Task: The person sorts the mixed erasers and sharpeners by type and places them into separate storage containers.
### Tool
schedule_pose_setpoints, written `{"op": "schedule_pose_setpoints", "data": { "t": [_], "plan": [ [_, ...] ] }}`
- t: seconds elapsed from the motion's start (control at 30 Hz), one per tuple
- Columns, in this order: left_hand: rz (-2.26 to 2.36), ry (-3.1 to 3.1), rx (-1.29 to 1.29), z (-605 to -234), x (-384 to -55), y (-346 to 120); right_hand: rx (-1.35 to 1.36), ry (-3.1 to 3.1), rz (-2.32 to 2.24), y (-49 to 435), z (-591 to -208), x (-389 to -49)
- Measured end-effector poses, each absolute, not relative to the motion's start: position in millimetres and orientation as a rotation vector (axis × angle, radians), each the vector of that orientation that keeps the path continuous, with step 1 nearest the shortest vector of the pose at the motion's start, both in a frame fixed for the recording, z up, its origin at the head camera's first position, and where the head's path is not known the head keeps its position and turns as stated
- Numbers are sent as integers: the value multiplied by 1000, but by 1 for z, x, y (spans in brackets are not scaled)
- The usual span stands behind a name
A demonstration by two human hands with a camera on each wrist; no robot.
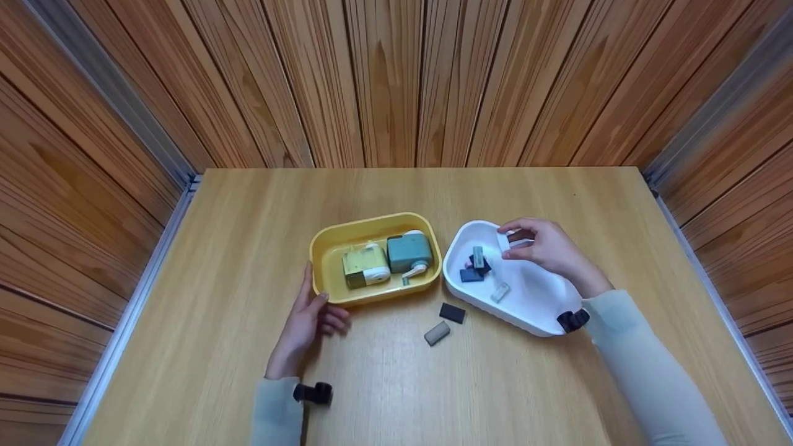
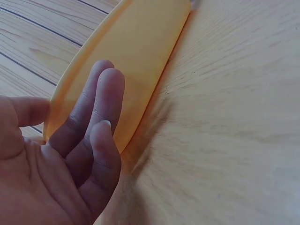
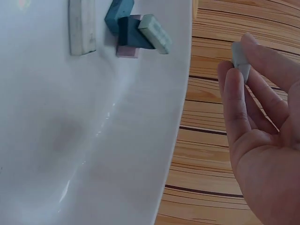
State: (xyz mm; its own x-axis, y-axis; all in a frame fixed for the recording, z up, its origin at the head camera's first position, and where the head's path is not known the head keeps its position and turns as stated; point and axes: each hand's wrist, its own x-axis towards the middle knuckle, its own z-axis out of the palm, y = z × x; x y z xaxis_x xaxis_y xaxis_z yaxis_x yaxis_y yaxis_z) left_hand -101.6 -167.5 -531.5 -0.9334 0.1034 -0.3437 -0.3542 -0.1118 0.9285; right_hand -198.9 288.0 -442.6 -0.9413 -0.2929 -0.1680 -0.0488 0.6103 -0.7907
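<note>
My right hand pinches a whitish eraser between thumb and fingertips, above the rim of a white tray. Several erasers lie in that tray: a dark blue one, a pale green one across the pile, a pinkish one partly covered, and a white one. My left hand touches the near left corner of a yellow tray, thumb at the rim, the other fingers loosely bent outside its wall. Inside it lie a yellow-green crank pencil sharpener and a teal one.
On the table in front of the trays lie a black eraser and a grey eraser. The two trays stand side by side, corners close together. Wood-plank walls enclose the table at the back and both sides.
</note>
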Motion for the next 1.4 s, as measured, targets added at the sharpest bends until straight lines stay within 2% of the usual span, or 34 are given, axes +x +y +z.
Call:
{"op": "schedule_pose_setpoints", "data": {
  "t": [0.27, 0.6, 0.97, 1.4],
  "plan": [
    [2134, 1860, -266, -533, -101, -168, -269, 2491, -1275, 282, -455, -211],
    [2173, 1851, -233, -533, -101, -167, -363, 2517, -1191, 278, -464, -214],
    [2149, 1824, -292, -531, -100, -167, -379, 2534, -1082, 279, -479, -218],
    [2147, 1861, -246, -534, -101, -169, -379, 2498, -1061, 280, -497, -222]
  ]
}}
